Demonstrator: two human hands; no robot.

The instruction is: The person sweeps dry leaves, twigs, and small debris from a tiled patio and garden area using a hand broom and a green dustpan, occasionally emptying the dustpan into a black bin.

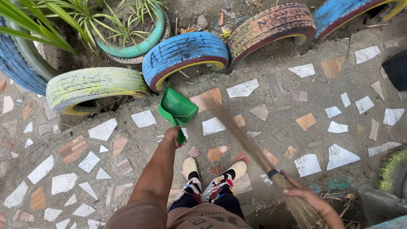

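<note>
My left hand (171, 136) grips the handle of a green plastic dustpan (178, 107), whose scoop rests on the ground just in front of the blue painted tyre (183, 54). My right hand (307, 198) is closed around the bound top of a stick broom (250, 144). The broom slants up and to the left, and its blurred bristle tips sit close to the right side of the dustpan. My two feet (212, 176) in patterned socks and sandals stand between the hands.
Half-buried painted tyres border the paving: a yellow-green tyre (91, 87) at left, a red-orange tyre (271, 26) and a blue tyre (347, 15) at the top. A teal planter (146, 44) holds spiky plants. The ground (292, 106) is cement with tile shards. Another tyre (394, 169) lies at right.
</note>
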